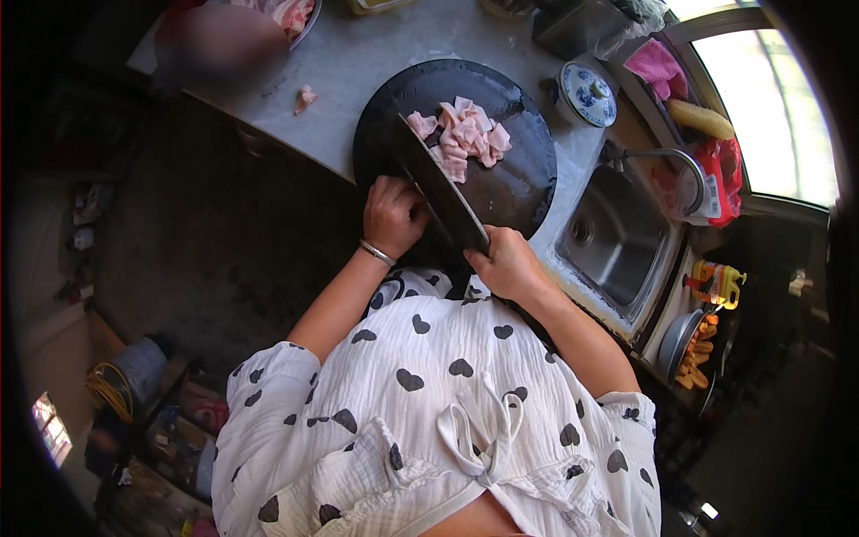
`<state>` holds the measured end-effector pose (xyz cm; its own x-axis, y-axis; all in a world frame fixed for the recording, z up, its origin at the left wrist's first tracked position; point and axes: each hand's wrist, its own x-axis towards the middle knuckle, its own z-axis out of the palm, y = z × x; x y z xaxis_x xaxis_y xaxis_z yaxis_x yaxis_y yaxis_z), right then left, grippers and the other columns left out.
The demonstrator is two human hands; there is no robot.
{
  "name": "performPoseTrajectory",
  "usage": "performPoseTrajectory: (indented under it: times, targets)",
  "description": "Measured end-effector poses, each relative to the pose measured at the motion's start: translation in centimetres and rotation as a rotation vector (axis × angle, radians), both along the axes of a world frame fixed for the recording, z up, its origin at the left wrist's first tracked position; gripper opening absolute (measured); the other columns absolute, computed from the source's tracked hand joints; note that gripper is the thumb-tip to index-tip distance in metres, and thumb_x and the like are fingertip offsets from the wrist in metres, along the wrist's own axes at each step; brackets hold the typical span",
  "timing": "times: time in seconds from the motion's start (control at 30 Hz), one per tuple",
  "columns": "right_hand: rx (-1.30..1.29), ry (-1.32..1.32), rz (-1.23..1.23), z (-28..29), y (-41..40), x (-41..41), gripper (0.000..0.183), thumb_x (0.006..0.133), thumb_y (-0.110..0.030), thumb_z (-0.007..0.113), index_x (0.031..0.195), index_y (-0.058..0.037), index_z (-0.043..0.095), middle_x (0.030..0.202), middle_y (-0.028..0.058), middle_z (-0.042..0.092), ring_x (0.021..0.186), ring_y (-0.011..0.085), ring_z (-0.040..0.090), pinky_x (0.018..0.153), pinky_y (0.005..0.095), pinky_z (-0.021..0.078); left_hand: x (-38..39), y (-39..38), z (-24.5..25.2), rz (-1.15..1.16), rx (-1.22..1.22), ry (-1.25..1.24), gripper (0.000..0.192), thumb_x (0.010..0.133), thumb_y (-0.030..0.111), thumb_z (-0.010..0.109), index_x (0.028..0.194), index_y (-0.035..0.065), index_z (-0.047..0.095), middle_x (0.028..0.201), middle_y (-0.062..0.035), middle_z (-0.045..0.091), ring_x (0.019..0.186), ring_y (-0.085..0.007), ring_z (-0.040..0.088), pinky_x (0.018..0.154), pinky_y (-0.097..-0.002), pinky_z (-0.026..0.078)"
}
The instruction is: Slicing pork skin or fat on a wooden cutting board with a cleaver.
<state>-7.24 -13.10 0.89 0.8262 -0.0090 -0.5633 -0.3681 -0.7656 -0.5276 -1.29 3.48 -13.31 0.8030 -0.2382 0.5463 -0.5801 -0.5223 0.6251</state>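
My right hand [507,262] grips the handle of a broad-bladed cleaver [436,178], whose blade slants up and left over a round dark chopping board [523,181]. Pieces of pale pink raw meat or fat [468,134] lie heaped on the board, just right of the blade. At the board's near left edge is my left hand [396,213], a silver bangle on its wrist. Its fingers are curled beside the blade, and whether they hold anything is hidden.
A small meat scrap [305,99] lies on the grey counter [322,134]. Right of the board are a lidded blue-and-white jar [587,94] and a steel sink [617,235] with a faucet [678,158]. A bowl of raw meat [295,20] stands at the upper left.
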Motion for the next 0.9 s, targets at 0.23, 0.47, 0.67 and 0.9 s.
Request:
performPoseTrajectory:
  times: [0.23,0.47,0.67,0.9]
  targets:
    - [-0.079,-0.004,0.02,-0.7,-0.1,-0.7,0.021,0.08,-0.017,0.063,0.087,0.0024,0.06,0.076,0.0252,0.063,0.079,0.043,0.061,0.07,0.0487,0.0472,0.1,0.1,0.2,-0.005,0.008,0.029,0.015,0.059,0.009,0.069,0.073,0.0091,0.064,0.085,-0.0065,0.061,0.083,-0.0265,0.056,0.073,-0.0381,0.045]
    - [-0.029,-0.01,-0.037,-1.4,0.9,0.9,0.021,0.08,-0.016,0.063,0.087,0.0036,0.06,0.079,0.0269,0.063,0.081,0.0445,0.061,0.073,0.0487,0.048,0.2,0.2,0.9,-0.038,0.004,0.073,0.015,0.058,0.006,0.068,0.072,0.0077,0.062,0.085,-0.0071,0.063,0.08,-0.028,0.057,0.07,-0.038,0.045]
    - [-0.04,-0.029,-0.028,-2.3,3.0,5.8,0.023,0.079,-0.01,0.062,0.097,0.0043,0.061,0.08,0.0288,0.063,0.083,0.044,0.062,0.072,0.0451,0.0484,0.3,-0.2,0.6,-0.058,0.014,0.05,0.012,0.059,0.01,0.068,0.07,0.0093,0.061,0.084,-0.0059,0.061,0.081,-0.0259,0.056,0.069,-0.0382,0.043]
    - [-0.009,0.01,0.018,-1.6,1.3,2.6,0.024,0.076,-0.013,0.061,0.094,0.0034,0.062,0.088,0.0297,0.063,0.088,0.0448,0.061,0.08,0.0495,0.0492,0.3,0.0,0.1,-0.025,0.021,0.048,0.012,0.06,0.01,0.067,0.069,0.0097,0.06,0.082,-0.0059,0.06,0.079,-0.027,0.055,0.068,-0.0388,0.043]
